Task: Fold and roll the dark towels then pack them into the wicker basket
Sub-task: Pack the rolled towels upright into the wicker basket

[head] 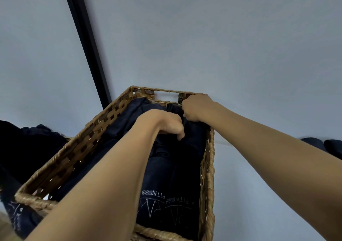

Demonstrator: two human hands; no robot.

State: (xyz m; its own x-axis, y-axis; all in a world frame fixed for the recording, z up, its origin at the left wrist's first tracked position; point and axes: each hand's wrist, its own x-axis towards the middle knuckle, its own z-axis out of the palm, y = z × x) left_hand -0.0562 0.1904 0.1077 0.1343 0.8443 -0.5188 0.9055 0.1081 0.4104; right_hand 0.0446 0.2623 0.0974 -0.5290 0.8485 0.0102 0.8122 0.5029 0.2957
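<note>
A rectangular wicker basket (79,148) stands on a pale surface and holds several dark navy towels (166,176), two of them showing white "FITNESS" lettering near the front. Both my arms reach into its far end. My left hand (164,124) has its fingers curled down into the dark towel cloth in the middle of the far end. My right hand (196,108) grips dark cloth at the basket's far right corner, beside the handle opening. The fingertips of both hands are buried in the fabric.
A heap of loose dark towels (27,148) lies left of the basket. More dark towels (325,144) show at the right edge. A black vertical strip (87,42) runs down the pale wall behind. The pale surface (259,185) extends right of the basket.
</note>
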